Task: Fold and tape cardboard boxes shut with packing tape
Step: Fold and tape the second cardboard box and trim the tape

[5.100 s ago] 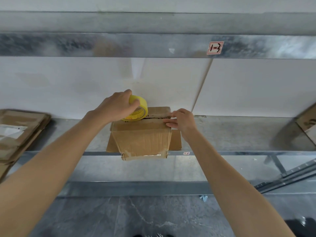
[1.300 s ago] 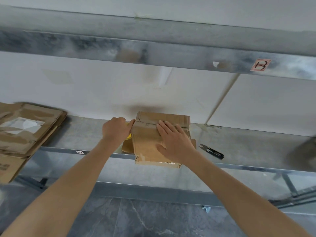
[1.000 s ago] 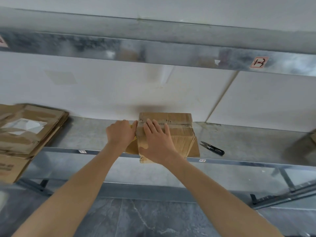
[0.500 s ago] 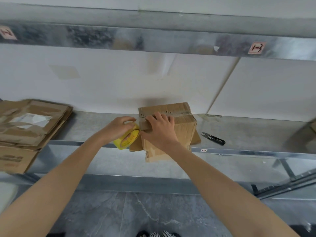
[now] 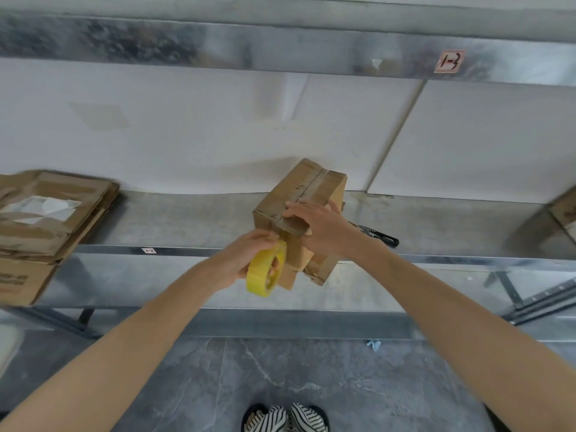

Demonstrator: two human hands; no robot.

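A small brown cardboard box [image 5: 307,190] sits tilted at the front edge of the metal shelf [image 5: 187,222], turned with one corner toward me. A strip of tape runs along its top seam. My right hand [image 5: 318,226] grips the near top corner of the box, fingers laid over the taped seam. My left hand [image 5: 246,257] holds a yellow roll of packing tape [image 5: 266,271] just below and left of that corner, close against the box's side. The box bottom is partly hidden behind both hands.
A stack of flattened cardboard boxes [image 5: 46,213] lies on the shelf at the left. Small black snips [image 5: 378,235] lie on the shelf right of the box. Another carton's corner [image 5: 564,210] shows at far right. An upper shelf beam [image 5: 280,48] runs overhead.
The box has been turned and tilted toward the shelf edge. My left hand has drawn the tape roll down from the top seam to the box's side; my right hand moved to the near corner.
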